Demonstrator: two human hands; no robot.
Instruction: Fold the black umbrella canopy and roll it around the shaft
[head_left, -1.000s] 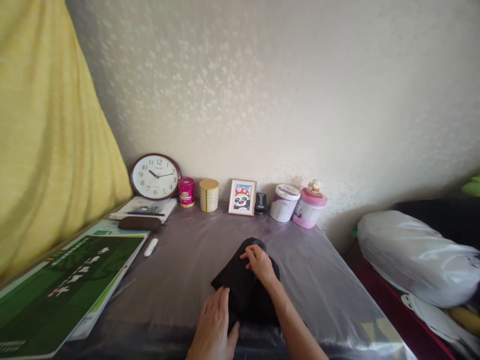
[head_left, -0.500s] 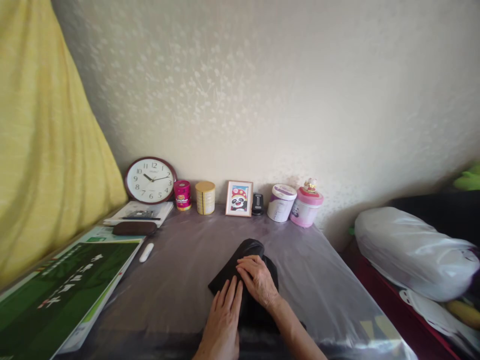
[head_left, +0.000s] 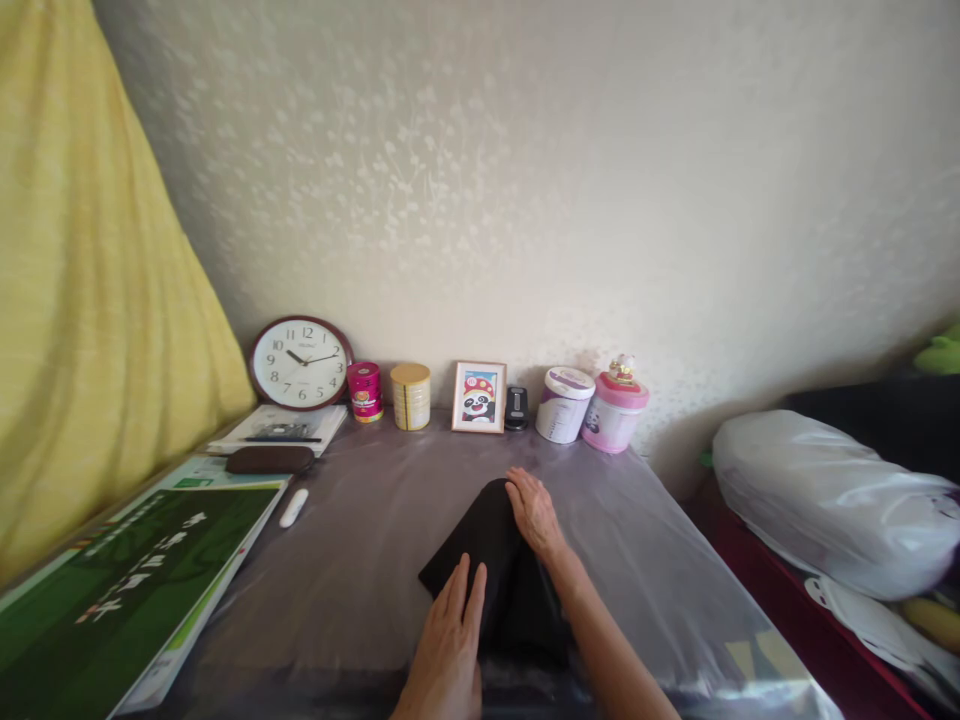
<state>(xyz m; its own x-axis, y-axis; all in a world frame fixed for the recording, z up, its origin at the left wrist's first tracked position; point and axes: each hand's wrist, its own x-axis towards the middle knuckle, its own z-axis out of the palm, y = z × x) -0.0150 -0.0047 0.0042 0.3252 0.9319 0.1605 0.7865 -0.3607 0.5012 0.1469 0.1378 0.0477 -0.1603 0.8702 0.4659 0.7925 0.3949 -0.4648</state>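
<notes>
A folded piece of black cloth (head_left: 480, 530) lies near the front of the table, its exact kind hard to make out. My left hand (head_left: 448, 635) rests on the lower left of the cloth with fingers stretched out. On the cloth's upper right edge lies my right hand (head_left: 534, 510), fingers extended and flat. Neither hand grips anything. Part of the cloth nearest me is hidden under my hands and forearms.
Along the wall stand a clock (head_left: 301, 362), a pink tin (head_left: 365, 392), a yellow-lidded can (head_left: 411, 398), a framed panda picture (head_left: 478, 398), a black object (head_left: 516, 408) and two tubs (head_left: 564, 405). Left are a green book (head_left: 142, 590), brown case (head_left: 270, 460) and white stick-like item (head_left: 294, 508).
My right hand has moved up and to the right, from the cloth's middle to its upper edge. The cloth there looks flatter. My left hand has stayed nearly in place.
</notes>
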